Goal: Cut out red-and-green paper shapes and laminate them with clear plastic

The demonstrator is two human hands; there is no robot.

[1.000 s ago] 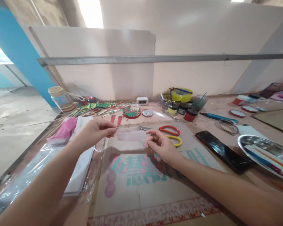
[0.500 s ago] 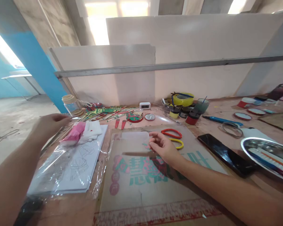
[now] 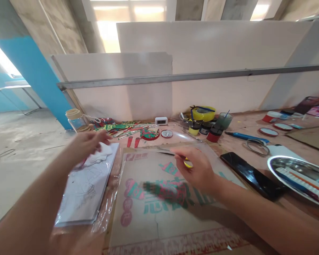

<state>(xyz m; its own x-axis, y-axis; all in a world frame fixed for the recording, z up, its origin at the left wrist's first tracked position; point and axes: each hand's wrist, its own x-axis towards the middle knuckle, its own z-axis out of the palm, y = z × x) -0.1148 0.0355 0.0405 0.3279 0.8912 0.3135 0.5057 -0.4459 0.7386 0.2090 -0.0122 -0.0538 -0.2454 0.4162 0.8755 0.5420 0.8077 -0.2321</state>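
Note:
My right hand (image 3: 195,168) is closed around the scissors. Their blades (image 3: 164,152) point left over the printed cardboard sheet (image 3: 140,230). A bit of yellow handle (image 3: 188,163) shows under my fingers, and most of the rest is covered. My left hand (image 3: 86,147) hangs over the top of the white paper stack (image 3: 82,191), which bears line drawings. Its fingers are smeared by motion, so what they hold, if anything, is unclear. Below it, a crumpled white wrapper (image 3: 102,156) lies on the papers, with a trace of pink largely hidden by the hand.
Behind the sheet are a white digital clock (image 3: 161,121), a dish of green and red pieces (image 3: 149,134) and paint jars (image 3: 214,134). A black phone (image 3: 251,173) and a metal tray (image 3: 275,159) lie at the right. A jar (image 3: 74,118) stands at the back left.
My right hand has moved right onto the scissors; the translucent white piece it held no longer shows there. My left hand has swung right and lower, over the papers. The view has shifted slightly.

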